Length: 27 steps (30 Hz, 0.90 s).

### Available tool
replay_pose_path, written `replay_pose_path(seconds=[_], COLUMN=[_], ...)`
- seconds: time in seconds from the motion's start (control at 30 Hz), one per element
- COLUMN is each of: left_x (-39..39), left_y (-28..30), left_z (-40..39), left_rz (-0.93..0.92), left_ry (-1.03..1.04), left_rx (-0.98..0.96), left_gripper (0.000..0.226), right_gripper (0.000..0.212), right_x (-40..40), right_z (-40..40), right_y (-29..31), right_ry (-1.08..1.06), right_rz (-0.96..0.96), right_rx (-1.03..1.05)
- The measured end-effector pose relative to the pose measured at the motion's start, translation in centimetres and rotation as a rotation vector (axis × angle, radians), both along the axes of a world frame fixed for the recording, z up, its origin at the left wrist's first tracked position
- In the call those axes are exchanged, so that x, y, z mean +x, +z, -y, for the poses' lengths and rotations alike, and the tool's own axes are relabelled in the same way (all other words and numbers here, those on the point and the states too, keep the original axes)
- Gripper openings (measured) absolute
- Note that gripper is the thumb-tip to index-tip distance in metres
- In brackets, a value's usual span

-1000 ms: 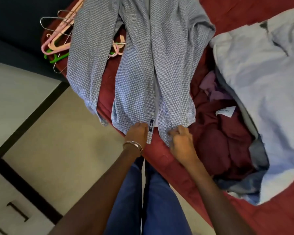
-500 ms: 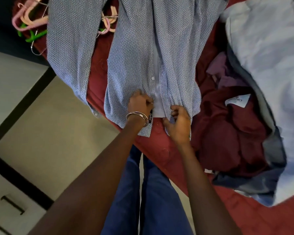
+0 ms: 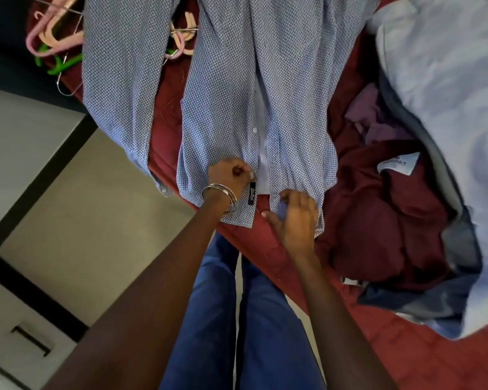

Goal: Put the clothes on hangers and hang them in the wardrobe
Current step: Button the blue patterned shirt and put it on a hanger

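One checked shirt [image 3: 226,102] under two hands, left hand [image 3: 229,175], right hand [image 3: 295,218].

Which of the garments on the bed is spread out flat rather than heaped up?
The blue patterned shirt, which both hands grip at its hem; the maroon garment is crumpled.

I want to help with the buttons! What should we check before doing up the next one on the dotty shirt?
1. Dotty shirt lies flat on the red bed cover: ok.
2. Left hand pinches the button edge near the hem: ok.
3. Right hand holds the other front edge: ok.
4. The two front edges meet: not ok, a gap shows the pale lining between them.
5. Button lined up with its hole: cannot tell, fingers hide it.
6. Hangers within reach: ok, they lie at the bed's far corner, partly under the sleeve.
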<state>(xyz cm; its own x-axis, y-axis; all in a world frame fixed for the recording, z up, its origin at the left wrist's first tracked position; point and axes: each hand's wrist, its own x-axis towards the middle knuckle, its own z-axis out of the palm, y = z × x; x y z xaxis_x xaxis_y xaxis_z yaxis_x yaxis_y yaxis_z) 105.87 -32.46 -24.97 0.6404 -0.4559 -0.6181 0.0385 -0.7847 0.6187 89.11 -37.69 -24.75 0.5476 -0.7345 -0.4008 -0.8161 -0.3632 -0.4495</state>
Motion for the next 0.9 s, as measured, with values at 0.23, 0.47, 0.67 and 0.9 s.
replay_pose_path(seconds=[0.23, 0.47, 0.67, 0.9], left_x=[-0.1, 0.2, 0.5, 0.2], left_y=[0.4, 0.7, 1.2, 2.1], left_z=[-0.1, -0.5, -0.4, -0.6], left_rz=[-0.001, -0.084, -0.038, 0.004], left_ry=[0.028, 0.096, 0.16, 0.06], left_rx=[-0.033, -0.099, -0.182, -0.219], left_gripper=[0.007, 0.011, 0.009, 0.01], right_gripper=[0.027, 0.027, 0.011, 0.011], right_x=[1.0, 4.5, 6.8, 6.3], right_z=[-0.9, 2.2, 2.3, 1.7], right_y=[-0.3, 3.3, 3.4, 2.8], right_ry=[0.003, -0.452, -0.045, -0.31], right_rz=[-0.247, 0.389, 0.29, 0.403], right_rx=[-0.263, 0.316, 0.128, 0.362])
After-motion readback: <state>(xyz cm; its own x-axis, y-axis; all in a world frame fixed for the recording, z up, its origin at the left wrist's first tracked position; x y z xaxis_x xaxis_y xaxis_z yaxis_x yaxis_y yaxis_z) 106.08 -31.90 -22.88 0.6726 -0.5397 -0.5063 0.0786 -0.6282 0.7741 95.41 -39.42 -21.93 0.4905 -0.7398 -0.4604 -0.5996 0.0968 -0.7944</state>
